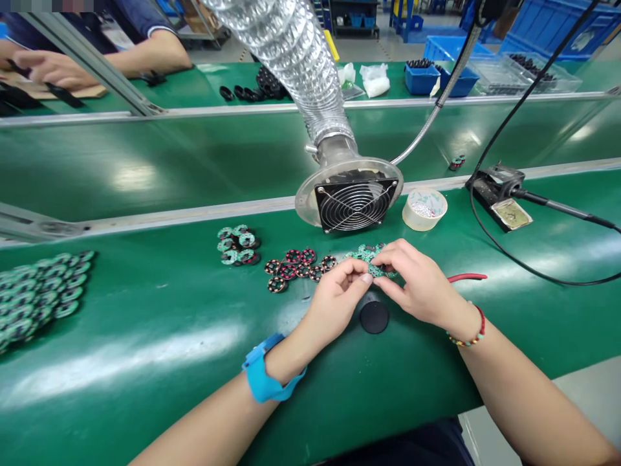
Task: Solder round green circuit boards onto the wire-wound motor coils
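My left hand (339,294), a blue band on its wrist, is closed in a pinch at the edge of a small green circuit board (375,270). Opposite it, my right hand (412,278) has thumb and forefinger closed around the same board; the fingers partly hide it. Just behind my fingertips lie more green circuit boards (361,252) in a loose pile. Left of them are several copper-wound motor stators (291,264). A black round pad (374,318) rests on the green bench below my hands.
A fume extractor fan (356,206) hangs above the bench. Behind my hands are a tape roll (424,209) and, rightward, a soldering iron (557,202) in its stand. Red-handled tool (466,277) lies by my right wrist. Stacked green-topped stators (43,291) stand left. Across the partition, a person's arm (150,55) shows.
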Action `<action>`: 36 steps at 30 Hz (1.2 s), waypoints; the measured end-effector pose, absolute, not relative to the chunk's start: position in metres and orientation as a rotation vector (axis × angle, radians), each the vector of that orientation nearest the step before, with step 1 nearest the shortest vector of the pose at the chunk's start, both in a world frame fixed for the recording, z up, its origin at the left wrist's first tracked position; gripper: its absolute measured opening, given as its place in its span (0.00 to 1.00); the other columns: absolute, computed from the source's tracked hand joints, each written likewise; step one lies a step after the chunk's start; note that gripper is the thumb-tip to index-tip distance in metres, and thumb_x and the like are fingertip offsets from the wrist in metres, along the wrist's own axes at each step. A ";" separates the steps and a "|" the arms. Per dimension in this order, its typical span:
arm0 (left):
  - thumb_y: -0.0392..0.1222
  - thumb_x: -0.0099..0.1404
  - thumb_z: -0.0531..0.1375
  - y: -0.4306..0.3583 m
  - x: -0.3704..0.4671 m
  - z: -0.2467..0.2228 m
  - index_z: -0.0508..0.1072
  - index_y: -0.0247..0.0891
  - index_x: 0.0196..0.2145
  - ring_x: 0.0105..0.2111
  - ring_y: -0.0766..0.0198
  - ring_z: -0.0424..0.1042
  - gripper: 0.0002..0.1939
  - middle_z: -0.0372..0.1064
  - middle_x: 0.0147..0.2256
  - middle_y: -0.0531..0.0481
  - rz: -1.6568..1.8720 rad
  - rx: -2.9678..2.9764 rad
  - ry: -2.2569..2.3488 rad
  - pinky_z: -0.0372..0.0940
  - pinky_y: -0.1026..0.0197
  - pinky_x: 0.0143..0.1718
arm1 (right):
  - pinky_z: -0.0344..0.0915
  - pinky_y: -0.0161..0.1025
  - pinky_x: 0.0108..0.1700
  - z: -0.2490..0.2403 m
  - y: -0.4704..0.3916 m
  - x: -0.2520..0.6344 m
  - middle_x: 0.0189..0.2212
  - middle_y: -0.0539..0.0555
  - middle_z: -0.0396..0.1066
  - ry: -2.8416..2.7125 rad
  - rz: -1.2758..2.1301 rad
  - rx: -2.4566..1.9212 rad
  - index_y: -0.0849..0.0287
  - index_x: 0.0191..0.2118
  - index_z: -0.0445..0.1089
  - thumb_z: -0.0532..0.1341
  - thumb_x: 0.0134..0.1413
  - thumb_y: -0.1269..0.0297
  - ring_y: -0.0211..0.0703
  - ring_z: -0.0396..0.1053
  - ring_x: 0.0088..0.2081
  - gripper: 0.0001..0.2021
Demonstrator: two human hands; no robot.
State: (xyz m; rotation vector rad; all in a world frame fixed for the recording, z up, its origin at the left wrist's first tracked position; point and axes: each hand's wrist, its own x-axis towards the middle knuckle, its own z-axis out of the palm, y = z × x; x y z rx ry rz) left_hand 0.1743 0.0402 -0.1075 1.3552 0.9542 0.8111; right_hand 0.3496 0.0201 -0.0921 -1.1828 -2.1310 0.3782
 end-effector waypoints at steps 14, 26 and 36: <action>0.36 0.58 0.63 0.035 0.170 -0.094 0.70 0.38 0.29 0.22 0.73 0.57 0.04 0.59 0.23 0.59 0.851 1.054 0.824 0.54 0.68 0.23 | 0.69 0.39 0.37 -0.081 0.009 0.344 0.37 0.55 0.68 -2.166 0.189 -1.172 0.59 0.47 0.65 0.58 0.62 0.68 0.42 0.66 0.38 0.08; 0.32 0.50 0.61 0.036 0.173 -0.095 0.67 0.37 0.23 0.20 0.73 0.55 0.05 0.58 0.19 0.59 0.836 0.948 0.900 0.51 0.67 0.22 | 0.68 0.40 0.36 -0.080 0.006 0.340 0.35 0.55 0.69 -2.232 0.109 -1.205 0.59 0.46 0.66 0.54 0.64 0.70 0.44 0.67 0.37 0.07; 0.36 0.50 0.64 0.039 0.174 -0.093 0.68 0.37 0.23 0.19 0.73 0.56 0.07 0.59 0.18 0.59 0.802 0.873 0.831 0.53 0.68 0.21 | 0.69 0.40 0.37 -0.080 0.009 0.344 0.37 0.55 0.68 -2.154 0.312 -1.182 0.59 0.47 0.66 0.57 0.63 0.68 0.43 0.67 0.38 0.08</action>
